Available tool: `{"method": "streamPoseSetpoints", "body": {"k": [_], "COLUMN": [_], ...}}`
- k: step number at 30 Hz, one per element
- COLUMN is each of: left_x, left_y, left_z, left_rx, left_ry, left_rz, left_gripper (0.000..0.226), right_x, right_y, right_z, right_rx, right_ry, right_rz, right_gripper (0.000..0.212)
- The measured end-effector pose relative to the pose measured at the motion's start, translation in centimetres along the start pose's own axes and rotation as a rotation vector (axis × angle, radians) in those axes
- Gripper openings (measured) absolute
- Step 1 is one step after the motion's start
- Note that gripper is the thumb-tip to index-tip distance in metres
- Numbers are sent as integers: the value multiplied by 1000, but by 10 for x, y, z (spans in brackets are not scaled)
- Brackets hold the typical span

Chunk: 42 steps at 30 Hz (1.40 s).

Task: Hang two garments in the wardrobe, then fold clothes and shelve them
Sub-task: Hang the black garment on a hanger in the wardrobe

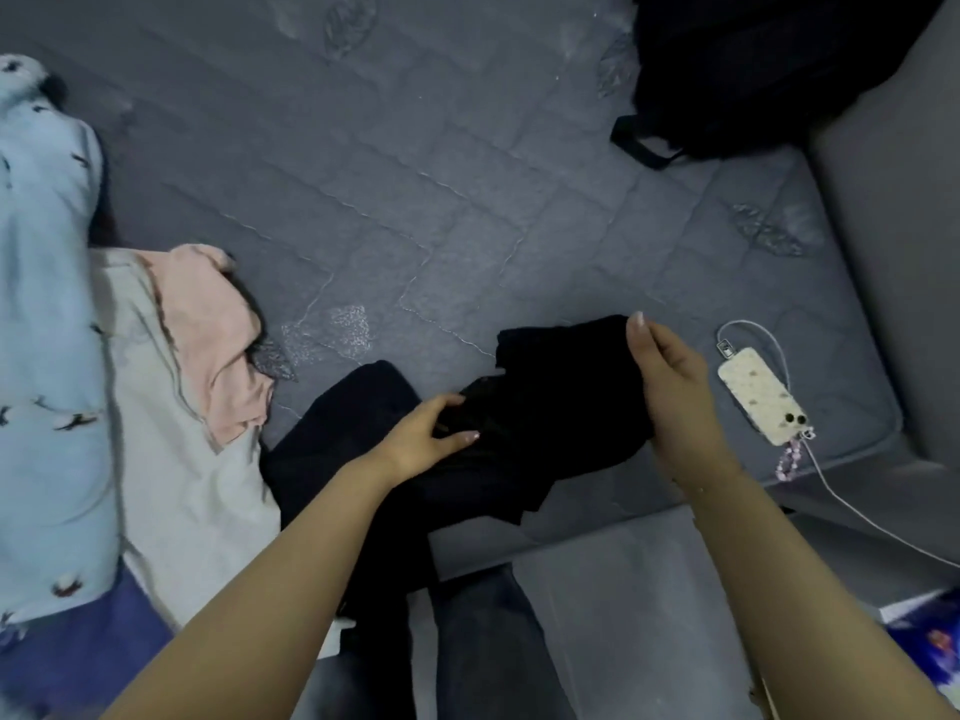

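Observation:
A black garment lies bunched on the grey mattress near its front edge, and part of it hangs over that edge. My left hand grips a fold in the garment's middle, thumb and fingers closed round the cloth. My right hand pinches the garment's far right corner and lifts it slightly. At the left lie a pink garment, a white garment and a light blue patterned one.
A phone on a white charging cable, with a bead strap, lies on the mattress just right of my right hand. A black backpack sits at the far right. A grey padded wall borders the right side. Purple cloth lies bottom left.

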<state>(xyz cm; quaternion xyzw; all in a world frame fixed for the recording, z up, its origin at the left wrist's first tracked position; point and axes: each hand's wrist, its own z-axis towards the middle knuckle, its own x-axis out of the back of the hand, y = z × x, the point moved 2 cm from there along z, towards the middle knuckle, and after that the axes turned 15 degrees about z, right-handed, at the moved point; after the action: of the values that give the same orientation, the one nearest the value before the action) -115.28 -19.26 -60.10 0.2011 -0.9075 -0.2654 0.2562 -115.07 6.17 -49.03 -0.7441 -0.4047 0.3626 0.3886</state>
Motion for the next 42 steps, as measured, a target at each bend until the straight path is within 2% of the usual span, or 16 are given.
{"method": "streamPoseSetpoints", "body": {"k": [3,7,10,13,14,15,17,18,20,23,26,29,31,35,39,42], "left_x": [-17,-50,-56,-38,-33,-30,-31,-35,-43,-40,-12,14,29,59,79,83], "left_y": [-24,-43,-42,-32,-27,-23,-19,-19,-20,-20,-23,-29,-30,-19,-9,-7], "left_z": [-26,-51,-48,-27,-17,-6,16,25,34,19,-25,-85,-124,-200,-282,-351], "left_rx": [150,226,227,195,198,217,317,361,372,263,137,85,57,19,-32,-74], "left_ry": [-91,-280,-202,193,293,318,170,78,-6,35,97,159,229,447,755,890], "left_rz": [82,192,115,143,165,211,350,347,51,-350,-444,-410,-444,-644,-760,-873], "left_gripper": [54,49,39,25,29,39,63,66,55,22,22,42,43,45,37,36], "right_x": [4,22,35,50,55,59,63,63,62,61,50,32,13,-34,-86,-123], "right_y": [-8,27,54,75,81,86,97,100,105,105,87,61,44,8,-27,-54], "right_z": [5,6,0,-6,-8,-9,-12,-13,-18,-24,-31,-41,-50,-79,-123,-162], "right_rx": [173,95,56,-10,-36,-51,-70,-88,-128,-131,-212,-304,-305,-234,-138,-62], "right_ry": [113,101,123,122,122,116,89,70,28,7,41,3,-42,-201,-373,-455], "right_rz": [-390,-872,-987,-948,-935,-921,-867,-822,-750,-666,-387,-138,-54,-79,-181,-172], "right_gripper": [36,32,32,31,29,28,27,30,34,20,35,31,30,27,26,23]}}
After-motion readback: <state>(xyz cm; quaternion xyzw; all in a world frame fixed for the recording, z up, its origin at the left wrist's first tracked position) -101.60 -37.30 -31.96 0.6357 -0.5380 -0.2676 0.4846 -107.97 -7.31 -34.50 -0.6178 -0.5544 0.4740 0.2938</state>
